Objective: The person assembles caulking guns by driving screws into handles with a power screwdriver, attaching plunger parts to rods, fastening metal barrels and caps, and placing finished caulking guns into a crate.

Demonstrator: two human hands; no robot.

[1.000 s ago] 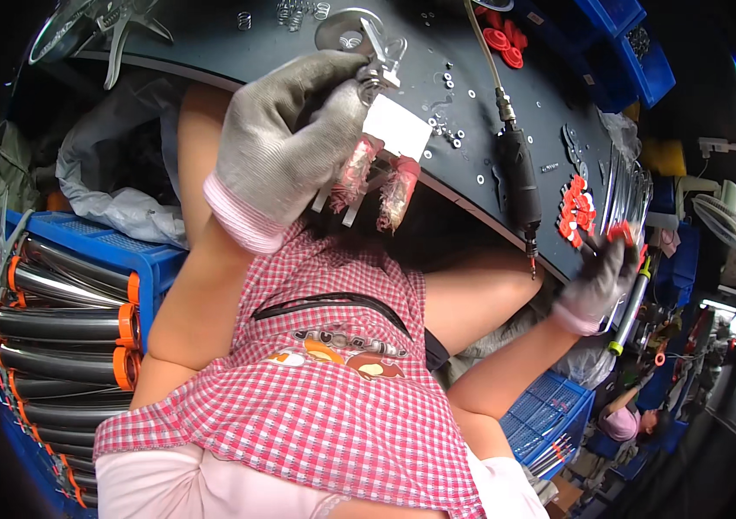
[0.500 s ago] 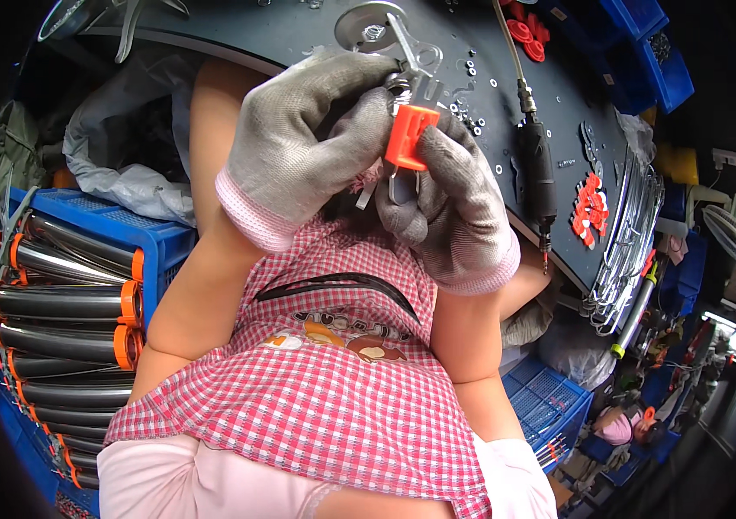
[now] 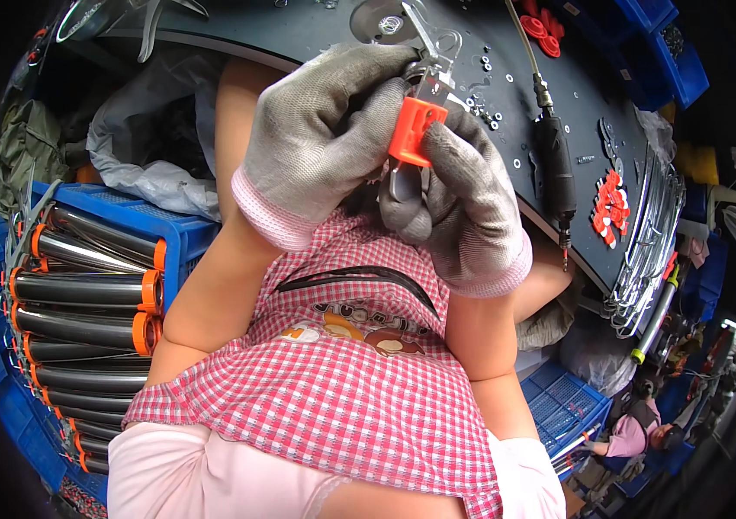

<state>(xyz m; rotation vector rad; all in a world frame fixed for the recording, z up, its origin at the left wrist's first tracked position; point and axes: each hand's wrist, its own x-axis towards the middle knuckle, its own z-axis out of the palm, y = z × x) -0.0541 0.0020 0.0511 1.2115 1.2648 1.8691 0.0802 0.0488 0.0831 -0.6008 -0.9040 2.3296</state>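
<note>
Orange plastic clip point(image 3: 415, 131) sat at upper centre of the frame, pinched in your right hand point(image 3: 463, 208) against the metal bracket point(image 3: 433, 60) your left hand point(image 3: 324, 138) gripped. It looked partly seated; pressing it home seemed left.

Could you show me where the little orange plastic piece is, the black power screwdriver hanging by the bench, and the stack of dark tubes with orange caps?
orange plastic piece point(image 3: 415, 131), head view, its front face.
black power screwdriver point(image 3: 556, 169), head view, mid-body.
dark tubes point(image 3: 82, 290), head view, one tube's shaft.
</note>
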